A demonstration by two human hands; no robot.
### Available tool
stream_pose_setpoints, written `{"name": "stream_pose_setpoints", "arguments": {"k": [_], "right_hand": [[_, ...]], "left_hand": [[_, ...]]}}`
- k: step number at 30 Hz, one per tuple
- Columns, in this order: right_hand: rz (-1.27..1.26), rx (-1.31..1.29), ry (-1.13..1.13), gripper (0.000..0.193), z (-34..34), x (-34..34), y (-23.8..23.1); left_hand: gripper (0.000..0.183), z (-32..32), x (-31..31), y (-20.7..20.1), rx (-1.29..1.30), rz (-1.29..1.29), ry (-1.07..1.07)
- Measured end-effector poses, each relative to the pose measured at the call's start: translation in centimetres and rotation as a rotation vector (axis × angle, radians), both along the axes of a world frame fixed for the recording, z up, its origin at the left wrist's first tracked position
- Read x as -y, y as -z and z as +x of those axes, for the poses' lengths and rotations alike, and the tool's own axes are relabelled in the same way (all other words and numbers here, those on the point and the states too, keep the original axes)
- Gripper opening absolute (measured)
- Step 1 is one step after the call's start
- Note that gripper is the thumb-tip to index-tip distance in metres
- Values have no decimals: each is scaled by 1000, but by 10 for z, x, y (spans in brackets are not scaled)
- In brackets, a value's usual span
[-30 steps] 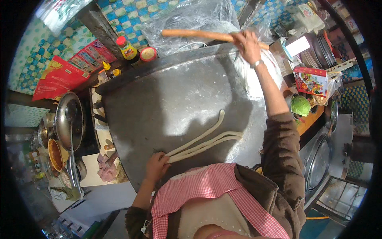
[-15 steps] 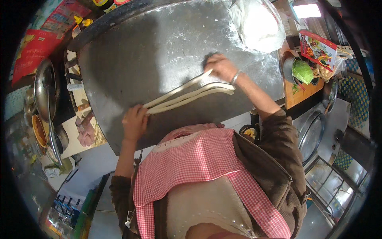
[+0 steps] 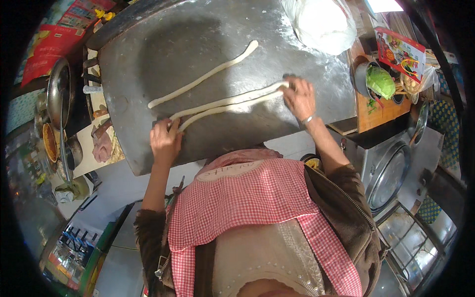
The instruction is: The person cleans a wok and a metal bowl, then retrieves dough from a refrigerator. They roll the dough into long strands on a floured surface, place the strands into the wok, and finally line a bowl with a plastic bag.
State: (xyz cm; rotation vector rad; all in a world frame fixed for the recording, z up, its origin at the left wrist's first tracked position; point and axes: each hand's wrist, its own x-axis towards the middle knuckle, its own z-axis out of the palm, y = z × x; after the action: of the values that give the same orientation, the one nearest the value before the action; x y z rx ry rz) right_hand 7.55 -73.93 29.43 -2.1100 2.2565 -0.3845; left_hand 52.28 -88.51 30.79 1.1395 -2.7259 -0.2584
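Observation:
Two long ropes of pale dough (image 3: 227,103) run side by side across the dark metal worktop (image 3: 133,54). At their left ends my left hand (image 3: 166,140) is closed, with thumb and fingers pinching the dough. My right hand (image 3: 300,97) has its fingers bent over the right ends of the same pair, hiding the tips in part. A third dough rope (image 3: 203,78) lies by itself farther back, slanting up to the right, and neither hand touches it.
A white plastic bag (image 3: 321,29) stands at the back right in scattered flour. Beyond the right edge are a green cabbage (image 3: 380,82), a red-and-white box (image 3: 401,52) and a round metal lid (image 3: 389,177). A wok (image 3: 58,94) and a knife handle (image 3: 92,89) are at the left.
One dough rope has been let go and now lies apart, behind the other two. My right hand has moved right and down onto the pair's ends. My left hand stays at the left ends.

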Motion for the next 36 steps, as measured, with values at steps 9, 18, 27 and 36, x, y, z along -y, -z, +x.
{"name": "stream_pose_setpoints", "arguments": {"k": [9,18,27,36], "right_hand": [[-20,43,143,24,-19,-24,15],[-115,246,141,38,-7,10,-6],[-228,121,157,73,19,76,23],[253,164,40,88,48,-109,22]], "left_hand": [[26,7,-22,27,-143,-81,-52],[48,53,101,14,275,88,-803],[78,-178,-3,34,-119,-120,-91],[69,-146,-115,38,170,168,200]]}}
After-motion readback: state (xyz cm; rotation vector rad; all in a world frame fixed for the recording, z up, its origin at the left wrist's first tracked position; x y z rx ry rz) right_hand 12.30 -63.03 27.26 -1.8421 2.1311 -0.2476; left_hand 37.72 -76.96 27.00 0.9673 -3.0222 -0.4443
